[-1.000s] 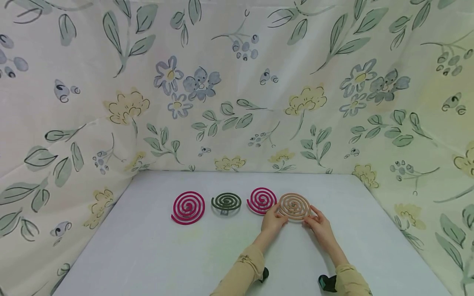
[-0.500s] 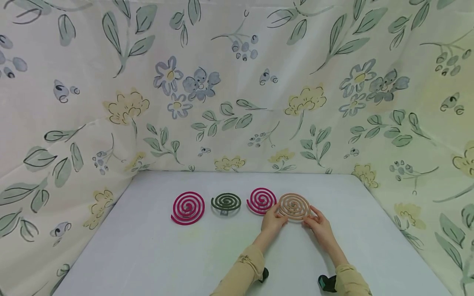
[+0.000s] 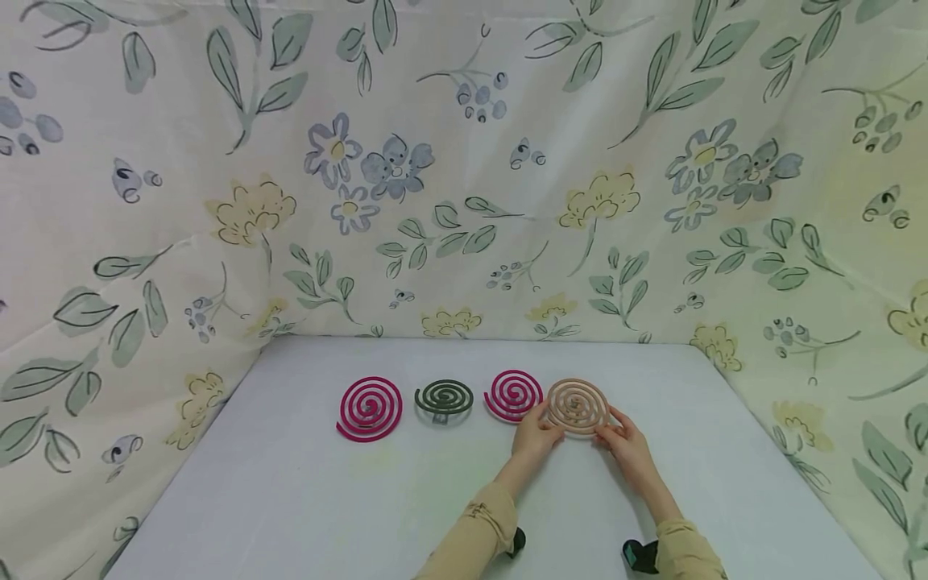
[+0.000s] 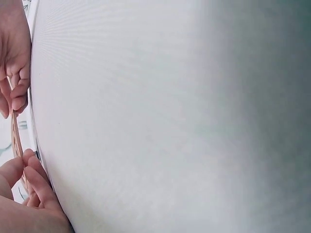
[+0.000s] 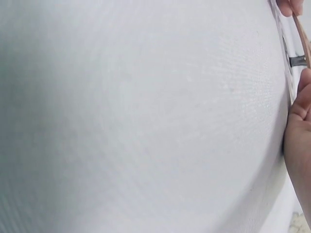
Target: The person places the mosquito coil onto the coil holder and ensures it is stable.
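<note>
A tan mosquito coil [image 3: 577, 405] is tilted toward me at the right end of a row of coils. My left hand [image 3: 535, 435] pinches its left edge between thumb and fingers. On the opposite side, my right hand [image 3: 627, 443] pinches the lower right edge. The left wrist view shows the tan coil [image 4: 16, 136] edge-on between both hands. Under it, in the right wrist view, a small dark stand [image 5: 297, 61] shows. Just left of my left hand is a pink coil [image 3: 513, 396], partly hidden by the fingers.
Further left along the white table [image 3: 348, 515] are a dark green coil [image 3: 445, 396] on a small clear-looking stand [image 3: 440, 418] and another pink coil [image 3: 370, 408]. A flower-patterned cloth [image 3: 464, 169] hangs behind and at both sides.
The head view has shifted very slightly. Both hands keep their pinch on the tan coil, and the other coils have not moved.
</note>
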Motion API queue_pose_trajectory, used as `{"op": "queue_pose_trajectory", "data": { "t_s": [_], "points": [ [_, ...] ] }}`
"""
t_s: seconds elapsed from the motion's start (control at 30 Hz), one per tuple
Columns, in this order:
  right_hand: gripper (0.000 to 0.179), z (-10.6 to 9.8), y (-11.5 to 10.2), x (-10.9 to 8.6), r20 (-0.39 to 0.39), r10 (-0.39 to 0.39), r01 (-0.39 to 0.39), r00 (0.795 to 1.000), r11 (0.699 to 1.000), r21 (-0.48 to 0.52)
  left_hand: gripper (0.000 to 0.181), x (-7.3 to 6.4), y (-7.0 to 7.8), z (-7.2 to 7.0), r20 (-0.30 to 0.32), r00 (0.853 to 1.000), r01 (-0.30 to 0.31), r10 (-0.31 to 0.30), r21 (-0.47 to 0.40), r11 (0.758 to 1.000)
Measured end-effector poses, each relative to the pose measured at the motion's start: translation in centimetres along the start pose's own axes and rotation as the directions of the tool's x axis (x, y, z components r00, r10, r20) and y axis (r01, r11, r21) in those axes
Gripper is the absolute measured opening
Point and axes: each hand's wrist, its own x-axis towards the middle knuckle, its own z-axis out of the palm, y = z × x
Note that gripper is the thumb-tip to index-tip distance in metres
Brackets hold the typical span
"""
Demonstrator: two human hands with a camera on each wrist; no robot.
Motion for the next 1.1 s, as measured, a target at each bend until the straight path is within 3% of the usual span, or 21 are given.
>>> {"op": "queue_pose_trajectory", "data": {
  "t_s": [0.3, 0.5, 0.9, 1.1],
  "points": [
    [0.063, 0.3, 0.0, 0.0, -0.019, 0.014, -0.014, 1.000, 1.000, 0.006, 0.054, -0.5, -0.1, -0.4, 0.010, 1.000, -0.006, 0.006, -0.002, 1.000],
    [0.062, 0.6, 0.0, -0.3, -0.028, -0.017, 0.018, 0.999, 1.000, 0.016, 0.054, -0.6, -0.3, -0.6, 0.032, 0.999, 0.020, -0.018, -0.063, 0.998],
    [0.062, 0.8, -0.6, -0.9, -0.093, -0.003, 0.004, 0.996, 1.000, 0.005, 0.057, -1.6, 0.1, -1.2, 0.108, 0.992, 0.079, -0.068, -0.099, 0.992],
    [0.060, 0.9, -0.6, -1.3, -0.125, 0.004, -0.005, 0.992, 1.000, -0.004, 0.057, -2.7, 0.1, -2.2, 0.185, 0.980, 0.103, -0.079, -0.125, 0.987]
  ]
}}
